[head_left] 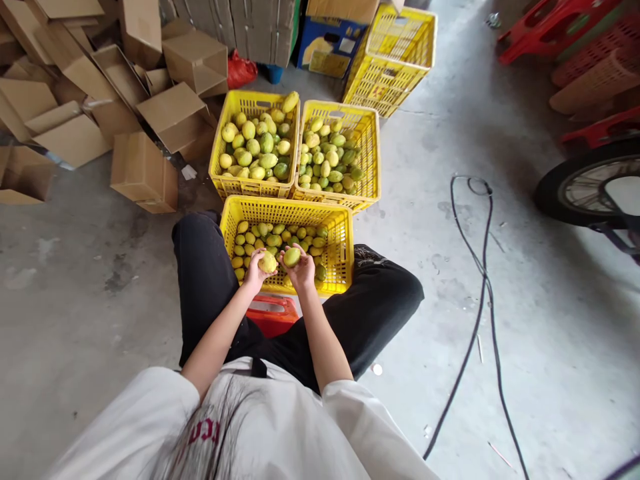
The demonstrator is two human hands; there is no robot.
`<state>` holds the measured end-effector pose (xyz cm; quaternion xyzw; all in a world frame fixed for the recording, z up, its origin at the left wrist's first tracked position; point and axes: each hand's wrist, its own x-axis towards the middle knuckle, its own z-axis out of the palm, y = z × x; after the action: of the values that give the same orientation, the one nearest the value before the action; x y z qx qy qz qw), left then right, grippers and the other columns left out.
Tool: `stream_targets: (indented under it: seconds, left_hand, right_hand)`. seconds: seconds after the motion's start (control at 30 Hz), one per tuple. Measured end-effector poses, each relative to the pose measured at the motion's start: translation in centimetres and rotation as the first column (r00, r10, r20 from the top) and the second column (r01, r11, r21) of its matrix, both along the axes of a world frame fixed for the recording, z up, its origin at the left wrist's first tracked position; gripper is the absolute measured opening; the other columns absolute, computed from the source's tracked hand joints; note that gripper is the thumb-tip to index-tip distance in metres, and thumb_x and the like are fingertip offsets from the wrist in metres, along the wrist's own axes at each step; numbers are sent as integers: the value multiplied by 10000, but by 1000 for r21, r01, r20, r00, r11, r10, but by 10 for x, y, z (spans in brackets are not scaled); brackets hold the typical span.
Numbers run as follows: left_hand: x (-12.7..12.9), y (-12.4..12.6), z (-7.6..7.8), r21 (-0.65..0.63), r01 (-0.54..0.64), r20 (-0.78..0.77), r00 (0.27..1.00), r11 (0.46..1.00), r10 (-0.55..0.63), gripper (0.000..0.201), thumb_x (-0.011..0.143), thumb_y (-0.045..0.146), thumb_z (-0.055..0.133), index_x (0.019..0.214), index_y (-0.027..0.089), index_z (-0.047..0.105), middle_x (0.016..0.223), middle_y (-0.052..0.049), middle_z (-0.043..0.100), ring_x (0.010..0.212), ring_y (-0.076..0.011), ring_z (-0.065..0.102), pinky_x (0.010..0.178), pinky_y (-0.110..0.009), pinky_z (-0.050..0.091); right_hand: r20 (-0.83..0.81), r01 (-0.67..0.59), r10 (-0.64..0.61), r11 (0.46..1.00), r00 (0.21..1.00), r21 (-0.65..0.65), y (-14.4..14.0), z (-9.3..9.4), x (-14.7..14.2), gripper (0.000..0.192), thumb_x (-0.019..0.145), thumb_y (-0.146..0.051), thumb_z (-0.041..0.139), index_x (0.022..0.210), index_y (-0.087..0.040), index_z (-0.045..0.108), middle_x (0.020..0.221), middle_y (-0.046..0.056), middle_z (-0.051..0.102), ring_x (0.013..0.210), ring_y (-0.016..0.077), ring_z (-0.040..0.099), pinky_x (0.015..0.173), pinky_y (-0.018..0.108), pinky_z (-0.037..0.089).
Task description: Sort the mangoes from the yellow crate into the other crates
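My left hand (pixel 255 272) is closed around a yellow lemon (pixel 268 262). Beside it, my right hand (pixel 302 272) grips a greener lemon (pixel 291 257). Both hands are over the near edge of a yellow plastic crate (pixel 345 250) between my knees, with many yellow and green lemons (pixel 250 238) lying in it. Just beyond stand two more yellow crates side by side. The left crate (pixel 219 157) is heaped with larger yellow-green lemons, and the right crate (pixel 371 153) holds mostly green ones.
Cardboard boxes (pixel 145 170) are piled at the far left. Another yellow crate (pixel 400 60) stands behind, near a blue carton (pixel 327 43). A black cable (pixel 484 293) trails over the floor at right, near a wheel (pixel 590 183). A red stool (pixel 273 317) is beneath me.
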<state>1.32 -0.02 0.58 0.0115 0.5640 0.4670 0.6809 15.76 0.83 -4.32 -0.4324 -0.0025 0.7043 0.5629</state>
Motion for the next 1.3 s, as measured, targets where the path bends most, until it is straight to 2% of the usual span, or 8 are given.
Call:
stream_targets:
  seconds: [0.17,0.4,0.53,0.67,0.77,0.93,1.13,1.3]
  left_hand:
    - [0,2,-1,-32,-1,-18,1000,999,1,273,897,340,748,1139,264,649,1011,-26,693,845,-203,763,628,-254,589]
    - [-1,6,-12,-59,5,-45,999,998,-7,308,995,368,716,1280,254,683,1221,-89,707,903,-208,730,690,-269,627]
    - [0,3,-22,-30,-27,-46,999,999,25,208,1013,324,728,1188,228,670,1170,-74,648,958,-208,718,715,-242,627]
    - [2,1,-31,-41,-3,-3,1000,999,3,197,996,281,789,1140,211,673,1261,-90,628,1101,-262,730,806,-317,673]
    - [2,1,-33,-41,-16,-8,1000,999,15,173,1001,224,786,1134,208,676,1276,-86,615,1148,-277,721,841,-347,688]
    - [4,0,-22,-57,1,-39,999,998,-4,134,1025,230,730,1138,220,658,1245,-80,627,1107,-239,710,802,-290,672]
    - [4,-4,-9,-80,5,-45,999,997,-8,267,902,299,833,1118,257,681,1265,-55,669,1093,-224,704,781,-241,654]
    - [5,-4,-6,-76,-25,-99,995,997,17,214,889,234,763,1087,252,684,1212,-61,632,994,-200,660,741,-238,640]
  right_hand:
    - [1,84,-85,991,996,-102,3,4,-2,431,855,-325,636,1279,-282,698,1023,61,796,1208,336,817,1002,557,743]
    - [-7,52,-54,988,999,-145,8,-5,0,204,1093,-378,560,1207,-244,663,956,42,746,1045,252,830,787,387,756]
    - [21,38,-36,997,999,-64,5,-17,5,115,1078,-368,649,1108,-257,647,941,27,710,834,185,767,535,213,599]
    - [53,85,-84,996,995,-13,4,-25,6,117,1042,-366,675,1057,-271,609,864,-6,685,641,129,646,450,163,480]
    - [53,120,-117,991,992,-53,4,-26,3,95,1038,-359,661,1070,-277,627,874,-3,700,662,136,660,503,188,552]
    - [46,116,-111,987,993,-113,3,-16,0,66,1047,-336,627,1057,-281,661,889,5,708,736,169,702,592,254,626]
    - [-96,132,-146,982,985,-136,3,-2,1,231,1082,-357,473,1064,-246,674,986,85,778,993,245,812,649,282,649]
    - [-106,134,-159,968,982,-212,5,8,-4,264,1042,-263,453,1156,-249,691,944,81,791,969,278,816,735,399,721]
